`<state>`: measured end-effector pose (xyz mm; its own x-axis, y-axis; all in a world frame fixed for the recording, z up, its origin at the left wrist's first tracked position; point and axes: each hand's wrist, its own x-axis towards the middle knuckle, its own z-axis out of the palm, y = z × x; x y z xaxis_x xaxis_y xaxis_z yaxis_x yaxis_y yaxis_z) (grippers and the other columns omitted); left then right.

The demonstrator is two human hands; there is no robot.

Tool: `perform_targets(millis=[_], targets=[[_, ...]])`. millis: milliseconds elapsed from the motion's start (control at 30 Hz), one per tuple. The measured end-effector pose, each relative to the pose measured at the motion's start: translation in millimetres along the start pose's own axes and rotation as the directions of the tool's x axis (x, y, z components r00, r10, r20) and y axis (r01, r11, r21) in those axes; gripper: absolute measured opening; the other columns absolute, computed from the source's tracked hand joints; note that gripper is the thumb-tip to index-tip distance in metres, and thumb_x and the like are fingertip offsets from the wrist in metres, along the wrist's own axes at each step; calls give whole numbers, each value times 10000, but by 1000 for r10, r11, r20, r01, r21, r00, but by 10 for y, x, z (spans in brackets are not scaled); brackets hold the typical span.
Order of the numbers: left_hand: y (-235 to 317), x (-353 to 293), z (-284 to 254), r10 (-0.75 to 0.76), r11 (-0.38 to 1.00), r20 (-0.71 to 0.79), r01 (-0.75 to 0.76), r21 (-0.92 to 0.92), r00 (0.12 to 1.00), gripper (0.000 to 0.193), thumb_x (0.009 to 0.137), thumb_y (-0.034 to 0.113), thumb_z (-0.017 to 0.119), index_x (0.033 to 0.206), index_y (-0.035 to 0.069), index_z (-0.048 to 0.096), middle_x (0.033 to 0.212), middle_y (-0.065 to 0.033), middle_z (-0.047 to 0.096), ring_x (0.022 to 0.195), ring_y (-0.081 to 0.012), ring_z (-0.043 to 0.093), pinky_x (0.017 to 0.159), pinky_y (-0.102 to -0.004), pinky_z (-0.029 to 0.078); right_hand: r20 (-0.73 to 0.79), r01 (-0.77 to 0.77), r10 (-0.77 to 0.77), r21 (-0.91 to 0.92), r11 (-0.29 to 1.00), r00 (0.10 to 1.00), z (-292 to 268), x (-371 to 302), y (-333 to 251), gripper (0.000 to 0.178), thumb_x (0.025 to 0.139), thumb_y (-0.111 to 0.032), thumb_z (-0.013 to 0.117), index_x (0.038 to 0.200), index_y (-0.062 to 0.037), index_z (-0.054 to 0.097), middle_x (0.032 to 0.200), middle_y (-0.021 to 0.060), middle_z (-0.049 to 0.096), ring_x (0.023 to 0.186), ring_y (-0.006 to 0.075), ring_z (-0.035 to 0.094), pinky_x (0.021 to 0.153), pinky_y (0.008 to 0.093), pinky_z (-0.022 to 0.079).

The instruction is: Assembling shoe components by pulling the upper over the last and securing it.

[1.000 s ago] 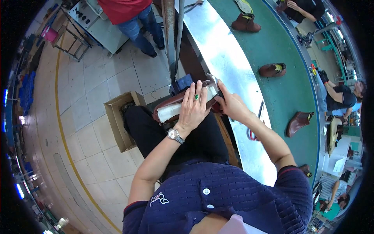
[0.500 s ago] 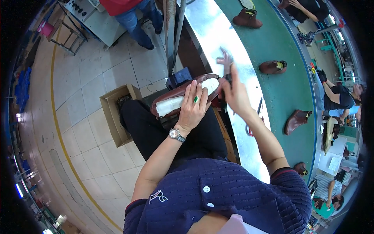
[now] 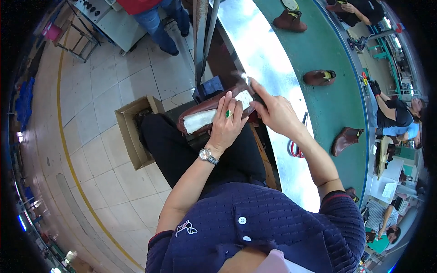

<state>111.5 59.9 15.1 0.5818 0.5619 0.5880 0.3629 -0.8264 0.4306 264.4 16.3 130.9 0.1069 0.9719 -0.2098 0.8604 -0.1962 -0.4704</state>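
A brown leather shoe (image 3: 197, 110) rests above my lap with its underside up, and a white strip covers much of that underside. My left hand (image 3: 225, 127) steadies it, fingers laid across the white strip and thumb toward its near side. At the shoe's right end, my right hand (image 3: 278, 113) is wrapped round the handle of a hammer (image 3: 242, 77). The hammer's head is blurred and is over the shoe's far right tip; whether it touches cannot be made out. My palm hides most of the handle.
A metal bench (image 3: 273, 59) runs along my right with red-handled scissors (image 3: 296, 149) on it. Beyond it, a green conveyor (image 3: 314, 109) carries several brown boots (image 3: 348, 140). On my left stands a cardboard box (image 3: 132, 141). An upright metal post (image 3: 200, 41) rises ahead, near another person's legs (image 3: 159, 29).
The hammer has swung down and left, from above the bench to the shoe's right end. My right hand has moved with it. My left hand and the shoe stay nearly in place.
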Motion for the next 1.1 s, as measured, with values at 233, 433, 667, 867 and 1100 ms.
perform_targets(millis=[233,433,667,867,1100], targets=[[-3,332,-506,-291,949,150,305,-79,945,612,662,146,807,1179,-43,539,1213,-212,529,1174,-374,486,937,-420,464,-7,-75,75,30,997,997,303,-88,215,565,936,-253,545,1436,-125,315,645,235,611,649,445,619,621,504,482],[-453,285,-818,-262,942,317,313,-120,912,226,854,178,648,973,-6,703,941,-172,697,874,-331,662,796,-382,517,442,-234,-169,717,657,881,127,-305,41,568,984,-166,525,1464,-19,262,1087,109,643,955,172,635,873,313,492],[-327,306,-962,-385,879,418,464,-105,823,462,835,172,669,1239,-15,543,1008,-203,677,934,-345,645,847,-397,498,506,-273,-31,514,813,862,170,-163,-219,531,992,-126,510,1454,-47,259,827,85,626,731,147,636,654,303,520],[-68,-40,-732,-151,968,277,84,238,949,508,786,30,507,1256,-161,473,1190,-268,548,1147,-350,489,1083,-435,331,298,-31,-87,371,928,950,330,-283,-137,493,969,-94,516,1402,6,304,644,125,610,555,226,630,555,350,511],[-18,-191,-694,-83,859,315,-92,503,945,601,776,12,540,1332,-169,397,1338,-325,459,1233,-417,470,1104,-450,342,241,158,-165,48,986,957,-100,-135,-293,583,911,-124,582,1444,-111,346,743,229,645,667,416,642,573,467,507]])
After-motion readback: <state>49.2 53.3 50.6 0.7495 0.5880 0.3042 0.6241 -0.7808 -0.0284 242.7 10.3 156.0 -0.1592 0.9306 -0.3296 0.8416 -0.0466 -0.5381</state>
